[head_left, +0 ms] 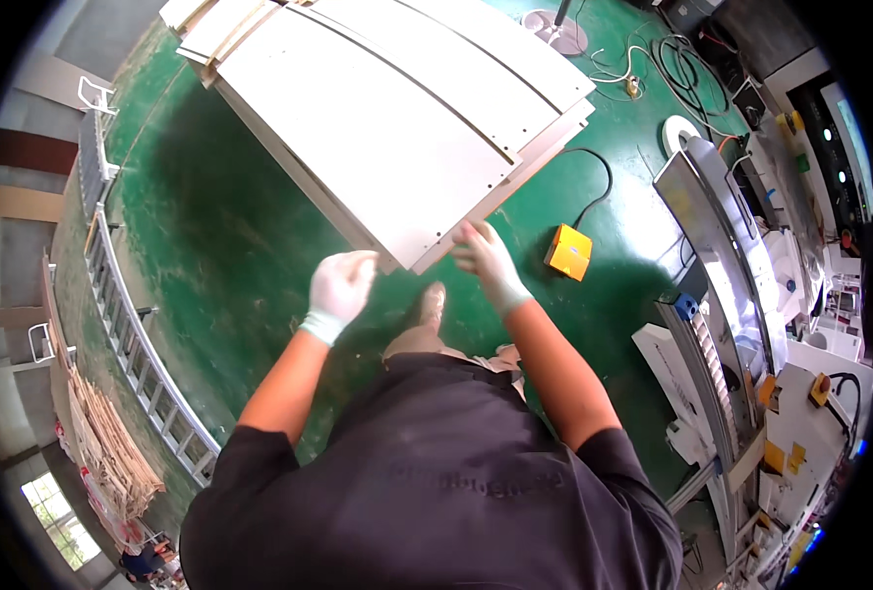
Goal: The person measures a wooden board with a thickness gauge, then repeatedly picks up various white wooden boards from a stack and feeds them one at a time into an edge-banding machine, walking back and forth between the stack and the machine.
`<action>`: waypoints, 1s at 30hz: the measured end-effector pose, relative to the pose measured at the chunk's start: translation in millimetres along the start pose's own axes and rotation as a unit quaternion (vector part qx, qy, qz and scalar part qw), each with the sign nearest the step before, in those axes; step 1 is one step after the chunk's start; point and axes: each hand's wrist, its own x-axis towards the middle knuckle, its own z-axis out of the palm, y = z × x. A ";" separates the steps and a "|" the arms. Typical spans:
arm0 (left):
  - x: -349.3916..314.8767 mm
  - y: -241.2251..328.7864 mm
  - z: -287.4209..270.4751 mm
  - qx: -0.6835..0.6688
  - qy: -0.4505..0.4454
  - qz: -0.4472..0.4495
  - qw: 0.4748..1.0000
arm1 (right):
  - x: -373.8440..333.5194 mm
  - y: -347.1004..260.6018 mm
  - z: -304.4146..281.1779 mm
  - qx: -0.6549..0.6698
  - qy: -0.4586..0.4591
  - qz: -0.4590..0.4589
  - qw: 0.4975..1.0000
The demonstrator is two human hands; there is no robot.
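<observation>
Stack of white panels (pixel 358 128): nearest corner between left hand (pixel 343 285) and right hand (pixel 486 261), both gloved, fingers curled close at edges. Gripping or not, I cannot tell from here.

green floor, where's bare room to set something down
The widest free patch of glossy green floor lies between the white flat panel stack and the long silver metal ladder; a smaller one separates the yellow box from the right forearm. Upper right is crowded by coiled black cables, far right by grey metal equipment.
</observation>
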 end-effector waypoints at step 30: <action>-148.0 122.6 131.8 -0.649 -0.242 -0.449 0.564 | -453.0 272.3 -302.6 0.009 0.674 -0.156 0.722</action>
